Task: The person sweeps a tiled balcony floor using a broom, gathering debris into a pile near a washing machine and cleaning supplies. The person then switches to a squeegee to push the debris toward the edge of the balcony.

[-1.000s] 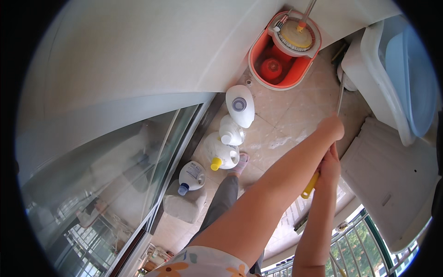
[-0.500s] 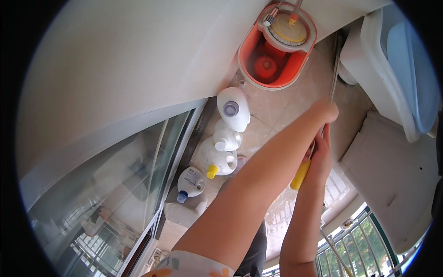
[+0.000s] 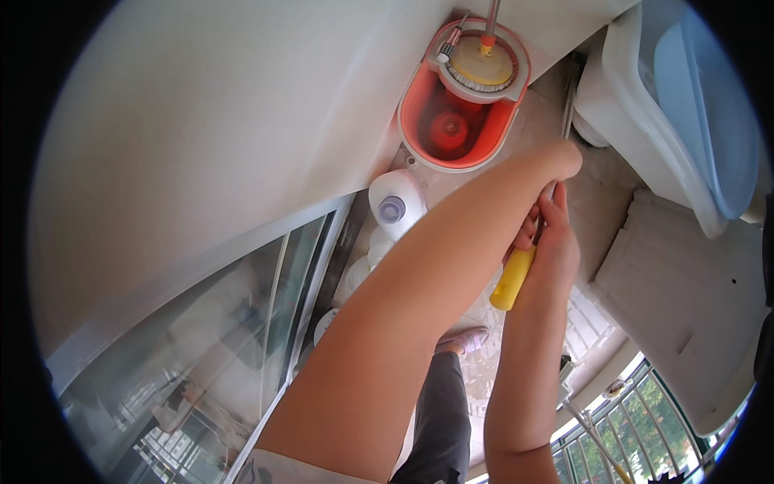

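A long thin metal pole with a yellow grip (image 3: 513,279) runs away from me between my arms, its far stretch passing beside a white tub. My left arm reaches across the middle of the view. At its end my left hand (image 3: 567,158) is bent over the pole's shaft and closed on it, most of its fingers hidden beneath. Nearer to me, my right hand (image 3: 555,226) has its fingers curled round the shaft just above the yellow grip. What sits on the pole's far end cannot be made out.
An orange-red mop bucket (image 3: 409,133) holding water and a round mop head (image 3: 481,63) stands at the far wall. White bottles (image 3: 395,202) line the glass door (image 3: 242,315), partly behind my left arm. Right are a white tub (image 3: 637,105), blue basin (image 3: 709,105) and grey-white panel (image 3: 685,282).
My hands have shifted slightly left and drawn the pole a little, so more of the yellow grip shows. The view has shifted; my left arm now covers several bottles and a sandalled foot has appeared.
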The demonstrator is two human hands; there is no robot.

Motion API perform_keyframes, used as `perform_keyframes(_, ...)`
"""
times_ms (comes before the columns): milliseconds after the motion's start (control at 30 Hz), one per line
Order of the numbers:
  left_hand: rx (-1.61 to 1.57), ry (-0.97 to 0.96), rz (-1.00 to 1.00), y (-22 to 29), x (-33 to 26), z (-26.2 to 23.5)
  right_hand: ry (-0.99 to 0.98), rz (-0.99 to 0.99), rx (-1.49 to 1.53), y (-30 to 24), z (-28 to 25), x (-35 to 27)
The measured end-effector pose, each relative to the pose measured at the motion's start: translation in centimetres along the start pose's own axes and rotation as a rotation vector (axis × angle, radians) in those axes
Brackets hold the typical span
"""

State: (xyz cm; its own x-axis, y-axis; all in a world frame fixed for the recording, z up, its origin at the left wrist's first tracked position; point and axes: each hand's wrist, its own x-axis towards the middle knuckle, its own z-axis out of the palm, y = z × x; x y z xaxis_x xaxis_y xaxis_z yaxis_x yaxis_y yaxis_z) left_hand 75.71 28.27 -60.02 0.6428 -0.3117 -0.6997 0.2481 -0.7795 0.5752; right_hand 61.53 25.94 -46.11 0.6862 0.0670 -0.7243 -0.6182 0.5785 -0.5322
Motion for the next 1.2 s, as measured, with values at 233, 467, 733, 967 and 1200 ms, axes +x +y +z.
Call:
perform_keyframes(233, 0.128, 0.21, 0.196, 0.1, -2.7, 4.2, 0.141, 0.091, -0.031, 0.4, -2.7, -2.8)
perform_keyframes(467, 0.013, 0.084, 0.041, 1.5, 4.3, 2.3, -0.048, 0.026, 0.106, -1.3, -1.1, -0.5)
perform_keyframes(733, 0.108, 0.208, 0.246, 2.0, -1.7, 4.5, 0.155, 0.118, 0.098, -2.0, -2.8, -4.3)
perform_keyframes(967, -0.11, 0.125, 0.014, 1.0, -1.2, 2.1, 0.01, 0.112, 0.198, -1.1, -2.1, -0.2)
perform_keyframes(1200, 0.477, 0.085, 0.428, 2.1, -3.5, 5.5, 0.135, 0.162, 0.354, -0.7, -3.2, -5.8)
